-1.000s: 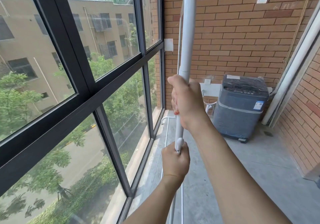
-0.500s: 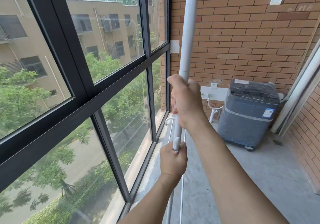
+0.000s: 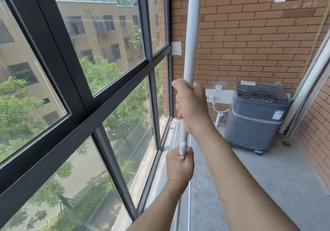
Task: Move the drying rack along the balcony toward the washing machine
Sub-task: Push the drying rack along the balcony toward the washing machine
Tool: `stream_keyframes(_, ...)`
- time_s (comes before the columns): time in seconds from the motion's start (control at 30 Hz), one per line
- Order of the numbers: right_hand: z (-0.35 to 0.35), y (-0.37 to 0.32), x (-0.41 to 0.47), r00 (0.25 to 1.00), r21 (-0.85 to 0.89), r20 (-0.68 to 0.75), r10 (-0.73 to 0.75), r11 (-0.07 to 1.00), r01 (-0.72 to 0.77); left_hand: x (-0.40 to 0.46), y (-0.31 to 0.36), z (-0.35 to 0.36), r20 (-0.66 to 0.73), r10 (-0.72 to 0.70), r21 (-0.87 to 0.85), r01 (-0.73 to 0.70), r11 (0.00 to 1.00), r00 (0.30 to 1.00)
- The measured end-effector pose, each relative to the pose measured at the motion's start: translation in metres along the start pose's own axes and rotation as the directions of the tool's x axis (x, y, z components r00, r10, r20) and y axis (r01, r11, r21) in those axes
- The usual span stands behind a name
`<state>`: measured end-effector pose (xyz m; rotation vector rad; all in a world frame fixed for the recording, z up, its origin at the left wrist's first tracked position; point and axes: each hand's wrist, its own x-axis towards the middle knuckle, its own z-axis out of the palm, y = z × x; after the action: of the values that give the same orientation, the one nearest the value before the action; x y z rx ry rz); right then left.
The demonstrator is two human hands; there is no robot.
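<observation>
The white drying rack (image 3: 192, 34) is folded and held nearly upright, its top bar rising in front of the brick wall. My right hand (image 3: 192, 106) grips the thick white tube at mid-height. Below it, my left hand (image 3: 179, 166) is closed around the rack's lower tube end. Thin white rack legs (image 3: 190, 186) run down toward the floor beside the window. The dark grey washing machine (image 3: 253, 118), wrapped in clear plastic, stands ahead at the right against the far wall.
A black-framed window (image 3: 78, 91) runs along the left. The brick end wall (image 3: 250, 34) closes the balcony ahead, with a tap and hose (image 3: 217, 111) left of the machine. A white pipe (image 3: 307, 81) leans in the right corner. Bare concrete floor (image 3: 267, 186) lies to the right.
The view has moved closer to the end wall and the washing machine. Both hands keep the same grip on the rack, which stays nearly upright.
</observation>
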<state>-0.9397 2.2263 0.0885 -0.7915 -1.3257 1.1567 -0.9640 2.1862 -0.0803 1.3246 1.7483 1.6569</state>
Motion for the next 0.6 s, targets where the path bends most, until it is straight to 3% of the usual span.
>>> stream_keyframes(0.6, 0.053, 0.041, 0.047, 0.998, -0.068, -0.052, 0.021, 0.997, -0.025, 0.068, -0.045, -0.022, 0.087, -0.045, -0.035, 0.048, 0.998, 0.995)
